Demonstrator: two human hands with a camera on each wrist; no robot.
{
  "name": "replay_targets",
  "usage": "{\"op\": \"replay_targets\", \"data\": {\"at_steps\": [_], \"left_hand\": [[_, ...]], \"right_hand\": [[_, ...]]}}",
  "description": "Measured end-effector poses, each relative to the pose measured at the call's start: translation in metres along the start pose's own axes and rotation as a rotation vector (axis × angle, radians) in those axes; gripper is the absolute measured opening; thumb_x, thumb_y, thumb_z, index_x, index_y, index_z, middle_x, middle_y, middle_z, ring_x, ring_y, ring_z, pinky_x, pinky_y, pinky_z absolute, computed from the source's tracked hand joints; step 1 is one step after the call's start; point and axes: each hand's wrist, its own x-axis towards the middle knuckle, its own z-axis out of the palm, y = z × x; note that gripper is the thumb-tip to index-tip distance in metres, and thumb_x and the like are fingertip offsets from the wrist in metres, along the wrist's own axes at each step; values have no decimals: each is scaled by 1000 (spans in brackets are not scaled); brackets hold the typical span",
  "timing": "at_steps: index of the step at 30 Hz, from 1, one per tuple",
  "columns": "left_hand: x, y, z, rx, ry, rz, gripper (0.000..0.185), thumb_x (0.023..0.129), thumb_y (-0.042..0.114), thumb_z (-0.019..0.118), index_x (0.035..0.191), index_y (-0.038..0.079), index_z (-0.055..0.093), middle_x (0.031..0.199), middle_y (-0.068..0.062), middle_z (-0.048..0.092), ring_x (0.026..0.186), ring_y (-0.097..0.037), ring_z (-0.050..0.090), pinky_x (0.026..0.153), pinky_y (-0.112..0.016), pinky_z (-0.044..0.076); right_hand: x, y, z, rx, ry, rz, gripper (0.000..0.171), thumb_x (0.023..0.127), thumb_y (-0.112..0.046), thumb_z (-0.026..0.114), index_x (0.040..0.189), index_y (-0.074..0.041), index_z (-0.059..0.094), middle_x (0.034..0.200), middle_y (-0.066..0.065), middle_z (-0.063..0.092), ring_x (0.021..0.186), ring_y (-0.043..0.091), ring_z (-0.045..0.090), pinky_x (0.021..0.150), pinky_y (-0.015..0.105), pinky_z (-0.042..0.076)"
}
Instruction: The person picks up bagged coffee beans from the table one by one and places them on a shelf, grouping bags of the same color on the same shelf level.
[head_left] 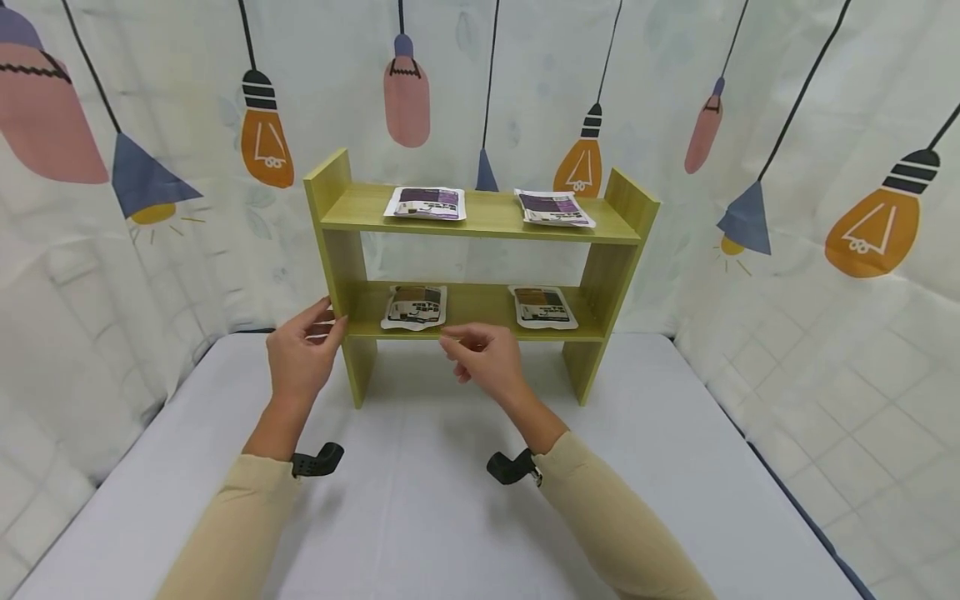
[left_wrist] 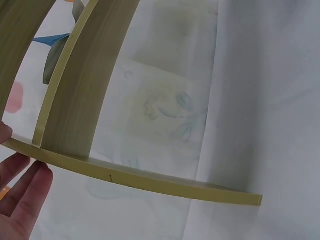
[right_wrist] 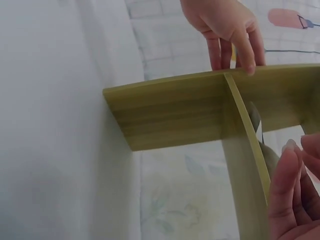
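A two-tier yellow-green wooden shelf [head_left: 487, 212] stands on the table. My left hand [head_left: 300, 350] grips its left side panel [left_wrist: 145, 182] at the height of the lower board, thumb inside and fingers outside. In front of the lower board hovers my right hand [head_left: 487, 358], its fingers loosely curled with nothing visible between them. Just left of it a flat packet [head_left: 416, 307] lies on the lower board. Another packet [head_left: 542, 308] lies to the right. On the top board rest two purple-and-white packets, one left [head_left: 425, 203] and one right [head_left: 555, 209].
White cloth covers the table [head_left: 420, 533]. Behind and at both sides hangs a pale curtain [head_left: 480, 83] printed with lamps and bulbs. Each wrist wears a black camera, one left [head_left: 318, 460] and one right [head_left: 510, 468].
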Motion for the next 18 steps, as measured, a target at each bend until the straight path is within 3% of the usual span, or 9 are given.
{"op": "replay_targets", "data": {"at_steps": [7,10,15,18], "left_hand": [[-13,-6,-8,61,-22,42,40,97,15,69,136,10,67,109,-17,78,90,-34,76,74,5,41],[-19,-11,-14,97,-39,79,39,97,13,67,136,9,68,110,-17,78,92,-34,76,78,6,38],[-28,-19,-26,191,-51,169,38,95,9,69,133,8,70,110,-17,78,91,-35,75,82,8,31],[-32,-23,-33,248,-45,227,38,92,7,70,130,6,71,110,-17,78,89,-34,74,78,-2,41]], "right_hand": [[-26,6,-30,-5,6,41,22,92,-19,77,112,-10,80,83,19,72,57,17,63,57,33,60],[-38,9,-48,-45,21,21,22,93,-21,77,112,-11,80,82,15,72,58,19,64,58,33,60],[-55,16,-79,-115,62,-32,19,92,-18,77,109,-10,80,82,22,72,58,22,64,58,32,59],[-63,19,-97,-153,86,-44,19,93,-14,76,110,-7,79,85,26,71,61,27,65,58,32,59]]}}
